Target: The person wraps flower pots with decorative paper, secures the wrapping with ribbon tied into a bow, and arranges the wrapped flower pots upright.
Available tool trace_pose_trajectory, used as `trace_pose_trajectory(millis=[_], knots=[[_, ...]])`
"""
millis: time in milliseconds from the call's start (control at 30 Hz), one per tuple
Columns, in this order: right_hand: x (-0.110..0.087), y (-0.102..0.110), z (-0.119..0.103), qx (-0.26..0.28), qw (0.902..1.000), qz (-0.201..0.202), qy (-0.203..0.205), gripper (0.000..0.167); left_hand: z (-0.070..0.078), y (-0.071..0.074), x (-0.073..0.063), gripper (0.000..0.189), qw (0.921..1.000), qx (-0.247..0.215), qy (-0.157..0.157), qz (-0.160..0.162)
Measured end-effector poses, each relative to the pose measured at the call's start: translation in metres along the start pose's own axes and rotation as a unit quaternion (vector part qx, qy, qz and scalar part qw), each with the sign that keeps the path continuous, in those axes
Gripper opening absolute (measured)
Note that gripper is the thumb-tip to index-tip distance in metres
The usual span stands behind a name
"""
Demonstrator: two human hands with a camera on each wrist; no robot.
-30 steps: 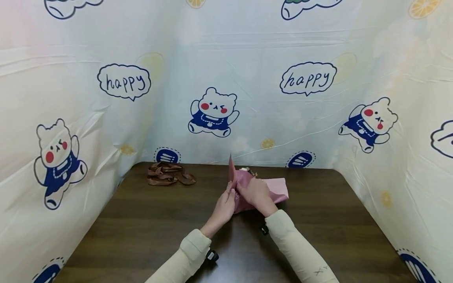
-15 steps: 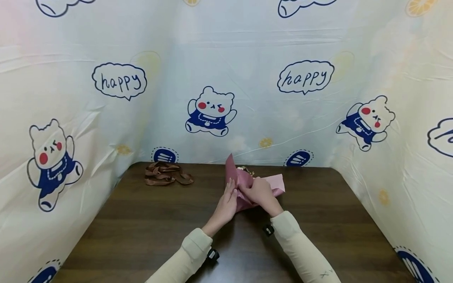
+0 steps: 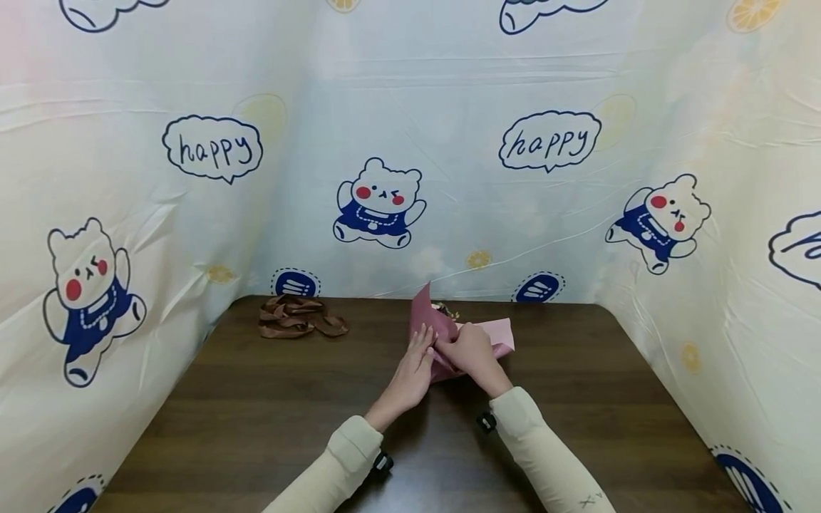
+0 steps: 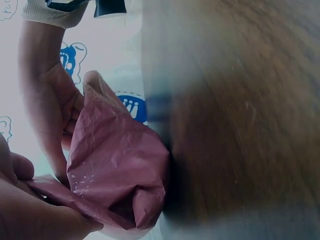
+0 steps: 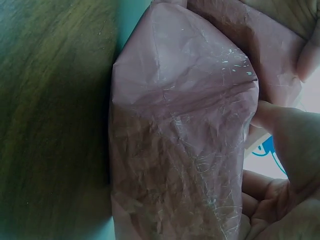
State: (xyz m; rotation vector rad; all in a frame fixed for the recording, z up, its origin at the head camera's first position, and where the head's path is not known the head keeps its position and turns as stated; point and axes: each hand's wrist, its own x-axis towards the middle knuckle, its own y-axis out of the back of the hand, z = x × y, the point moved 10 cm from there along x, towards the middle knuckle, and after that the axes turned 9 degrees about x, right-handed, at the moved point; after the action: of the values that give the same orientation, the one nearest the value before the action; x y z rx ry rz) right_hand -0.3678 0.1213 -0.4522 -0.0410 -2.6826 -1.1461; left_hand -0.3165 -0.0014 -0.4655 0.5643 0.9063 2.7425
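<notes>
A bouquet wrapped in pink wrapping paper lies toward the back of the table, its small flowers showing behind a raised paper flap. My left hand lies along the left side of the paper with long, nearly straight fingers; in the left wrist view, a fold of wrapping paper runs between its digits. From the right, my right hand pinches the paper near the middle, thumb and index finger meeting the fold. In the right wrist view, creased paper hides most of what it wraps.
A brown ribbon lies in a loose heap at the back left of the dark wooden table. Behind the table hangs a patterned curtain. Dark wrist cameras sit under both sleeves.
The upright flap has turned from edge-on to show its broad face, leaning right across the flowers. My left fingers have spread along it. The right hand has stayed at the fold.
</notes>
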Motion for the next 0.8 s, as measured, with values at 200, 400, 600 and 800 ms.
trace_pose_trajectory(millis=[200, 400, 600, 800], knots=[[0.0, -0.004, -0.002, 0.007, 0.9988, -0.045, 0.016, 0.05, -0.003, 0.001, 0.001, 0.048, 0.9998, 0.01, -0.002, -0.016], [0.002, -0.009, 0.005, 0.053, 0.9911, -0.12, 0.022, 0.034, -0.003, 0.003, 0.002, 0.049, 0.9995, 0.015, -0.003, -0.027], [0.002, -0.012, 0.013, 0.093, 0.9875, -0.125, 0.017, 0.021, 0.001, 0.0, 0.002, 0.051, 0.9971, 0.056, -0.022, -0.048], [0.0, -0.012, 0.005, 0.101, 0.9841, -0.136, 0.053, 0.02, 0.002, -0.002, 0.006, 0.05, 0.9924, 0.091, -0.053, -0.064]])
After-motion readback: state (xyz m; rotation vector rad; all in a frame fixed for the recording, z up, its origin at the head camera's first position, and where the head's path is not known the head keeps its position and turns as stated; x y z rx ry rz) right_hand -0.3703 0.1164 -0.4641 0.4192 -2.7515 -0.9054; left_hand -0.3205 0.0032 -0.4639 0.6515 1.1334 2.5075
